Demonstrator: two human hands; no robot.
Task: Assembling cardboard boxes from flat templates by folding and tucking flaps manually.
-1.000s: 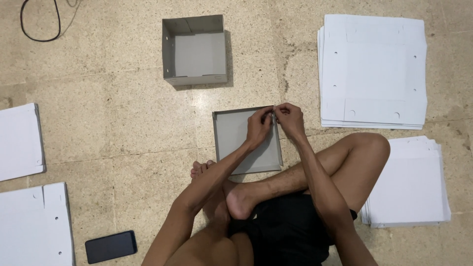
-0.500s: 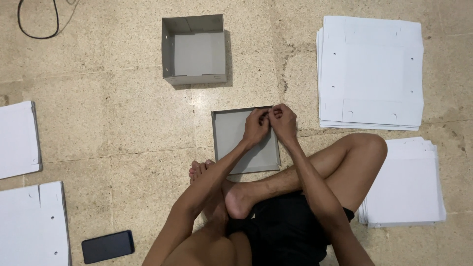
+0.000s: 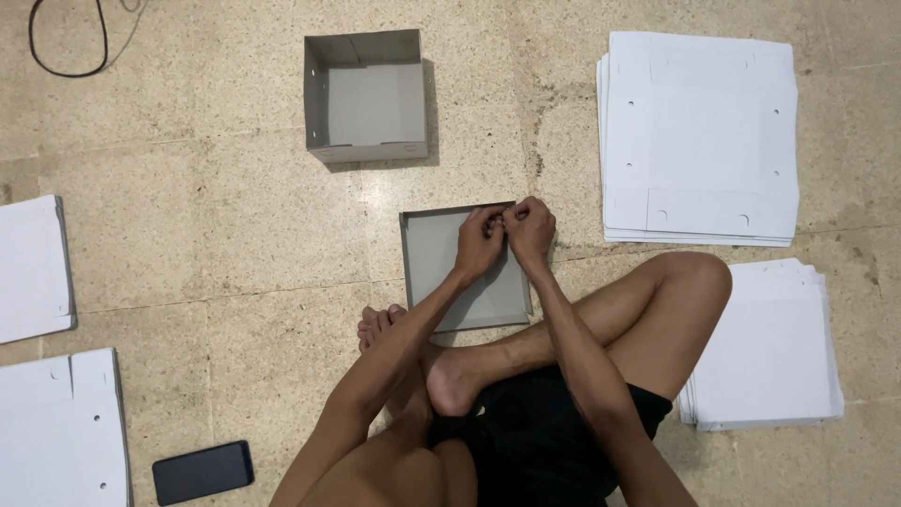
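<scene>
shallow grey cardboard tray (image 3: 441, 272) lies flat on the stone floor (image 3: 216, 253), just in front of the person's crossed legs, open side up. thin board with low folded walls; likely light and fairly stiff across the base, but the walls would flex and crease if squeezed hard. best taken at a corner or along a folded edge, not by the middle of a wall.

left hand (image 3: 480, 241) and right hand (image 3: 529, 228) meet, touching, at the tray's far wall near its right corner. both look closed in a pinch on the wall's top edge or a flap there; fingertips bunch together, so exactly which part is gripped is hard to tell.

further out: a deeper grey box (image 3: 366, 94), already folded up, stands on the floor beyond the tray, well apart. stack of flat white die-cut sheets (image 3: 699, 141) to the right, a second white stack (image 3: 770, 347) beside the right knee. more white sheets (image 3: 33, 268) at the left edge. dark phone (image 3: 203, 472) face up near the left thigh. loop of black cable (image 3: 66, 42) in the top left corner.
</scene>
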